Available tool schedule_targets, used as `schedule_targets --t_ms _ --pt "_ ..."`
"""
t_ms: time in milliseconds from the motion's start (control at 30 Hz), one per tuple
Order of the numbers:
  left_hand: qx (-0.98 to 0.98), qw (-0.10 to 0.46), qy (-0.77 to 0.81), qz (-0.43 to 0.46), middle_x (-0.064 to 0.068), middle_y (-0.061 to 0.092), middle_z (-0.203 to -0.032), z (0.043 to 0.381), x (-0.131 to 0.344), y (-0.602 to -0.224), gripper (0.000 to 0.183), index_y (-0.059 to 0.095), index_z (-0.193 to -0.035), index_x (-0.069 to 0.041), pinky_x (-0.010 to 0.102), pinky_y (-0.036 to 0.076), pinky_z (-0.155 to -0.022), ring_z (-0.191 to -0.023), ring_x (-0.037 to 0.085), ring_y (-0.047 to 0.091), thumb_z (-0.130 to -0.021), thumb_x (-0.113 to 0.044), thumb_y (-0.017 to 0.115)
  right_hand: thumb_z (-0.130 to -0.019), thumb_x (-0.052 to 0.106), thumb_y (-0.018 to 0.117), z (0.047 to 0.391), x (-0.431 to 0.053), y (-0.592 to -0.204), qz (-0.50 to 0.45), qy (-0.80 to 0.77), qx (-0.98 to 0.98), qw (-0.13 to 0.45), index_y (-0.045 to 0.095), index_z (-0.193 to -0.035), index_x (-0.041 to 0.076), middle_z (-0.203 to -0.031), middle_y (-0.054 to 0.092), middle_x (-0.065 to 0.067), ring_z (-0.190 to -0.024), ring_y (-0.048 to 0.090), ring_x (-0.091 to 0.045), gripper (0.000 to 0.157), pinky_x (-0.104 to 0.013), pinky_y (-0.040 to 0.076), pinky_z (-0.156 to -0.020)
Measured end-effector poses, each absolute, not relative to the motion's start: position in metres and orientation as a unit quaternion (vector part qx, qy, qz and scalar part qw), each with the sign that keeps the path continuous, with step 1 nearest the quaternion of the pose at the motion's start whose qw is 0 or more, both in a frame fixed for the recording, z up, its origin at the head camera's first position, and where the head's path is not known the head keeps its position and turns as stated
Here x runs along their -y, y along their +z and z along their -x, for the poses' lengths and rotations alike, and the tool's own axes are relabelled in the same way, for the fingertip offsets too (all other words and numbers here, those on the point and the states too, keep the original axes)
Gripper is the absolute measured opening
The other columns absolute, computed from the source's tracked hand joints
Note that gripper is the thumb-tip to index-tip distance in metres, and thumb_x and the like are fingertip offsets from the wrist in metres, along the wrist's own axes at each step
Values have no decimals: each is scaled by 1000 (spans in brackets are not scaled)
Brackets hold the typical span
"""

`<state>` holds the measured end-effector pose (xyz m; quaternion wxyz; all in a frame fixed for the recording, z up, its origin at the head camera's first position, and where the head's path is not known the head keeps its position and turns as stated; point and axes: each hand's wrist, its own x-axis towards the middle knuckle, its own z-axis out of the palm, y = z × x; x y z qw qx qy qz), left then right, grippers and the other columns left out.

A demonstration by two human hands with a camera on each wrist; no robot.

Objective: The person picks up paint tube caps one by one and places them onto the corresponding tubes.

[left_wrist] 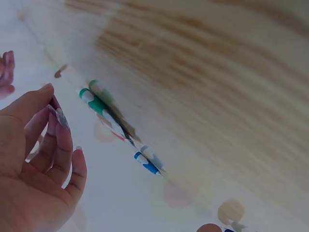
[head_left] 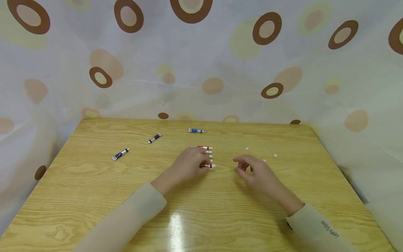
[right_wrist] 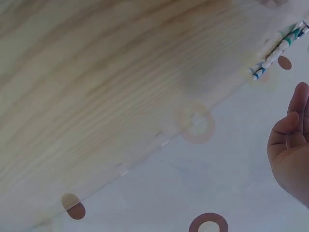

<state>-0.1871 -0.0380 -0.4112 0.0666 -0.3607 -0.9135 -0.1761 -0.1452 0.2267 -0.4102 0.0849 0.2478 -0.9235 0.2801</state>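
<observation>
Over a row of several small paint tubes [head_left: 204, 148] with white caps, my left hand [head_left: 189, 162] reaches from the left. Its thumb and fingers pinch the nearest tube, a dark red paint tube [head_left: 207, 165]; the silver end of this tube [left_wrist: 61, 117] shows between the fingertips in the left wrist view. The hand hides the left part of the row. To the right of the caps, my right hand [head_left: 259, 175] hovers close over the table with fingers bent and thumb and forefinger apart, nothing visible between them. The right wrist view shows this hand [right_wrist: 292, 145] at its edge.
A blue tube [head_left: 196, 131] lies beyond the row. A purple tube [head_left: 155, 138] and a dark blue tube [head_left: 120, 154] lie to the left. Small white round pieces [head_left: 275, 155] are scattered beyond the right hand. A patterned curtain [head_left: 201, 63] surrounds the wooden table [head_left: 94, 196].
</observation>
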Motion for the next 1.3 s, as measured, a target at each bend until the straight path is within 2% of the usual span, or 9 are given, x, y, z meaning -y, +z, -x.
schedule_targets --t_ms 333,567,967,1133,1300 --pt "922 52 -153 352 -2 72 -95 190 38 -414 9 82 -97 -16 35 51 -76 -83 13 64 -91 -22 80 -93 5 74 150 -247 -412 -233 301 920 96 71 -118 2 -88 69 3 -78 59 -4 25 -24 47 -66" --pt "927 38 -149 343 0 74 -100 191 37 -414 11 83 -101 -16 36 52 -78 -90 16 68 -91 -22 80 -94 6 74 151 -260 -412 -216 295 926 95 71 -118 3 -89 70 3 -80 61 -6 25 -25 47 -67" --pt "929 45 -115 348 -4 74 -99 192 36 -421 11 83 -100 -21 37 54 -79 -86 14 68 -91 -26 80 -91 9 77 161 -292 -419 -168 271 939 129 72 -116 2 -93 71 -2 -80 62 -7 26 -21 44 -68" --pt "929 54 -104 351 -4 75 -101 191 35 -422 12 83 -100 -21 38 55 -80 -90 14 71 -90 -26 80 -92 9 77 166 -305 -423 -148 272 944 114 71 -117 -1 -93 69 -6 -80 60 -6 28 -20 48 -68" --pt "930 53 -103 348 -3 76 -103 190 34 -421 12 82 -101 -19 39 56 -83 -92 15 71 -91 -24 80 -93 12 75 170 -315 -427 -127 276 950 73 69 -120 -3 -97 66 -9 -84 60 -12 31 -20 50 -67"
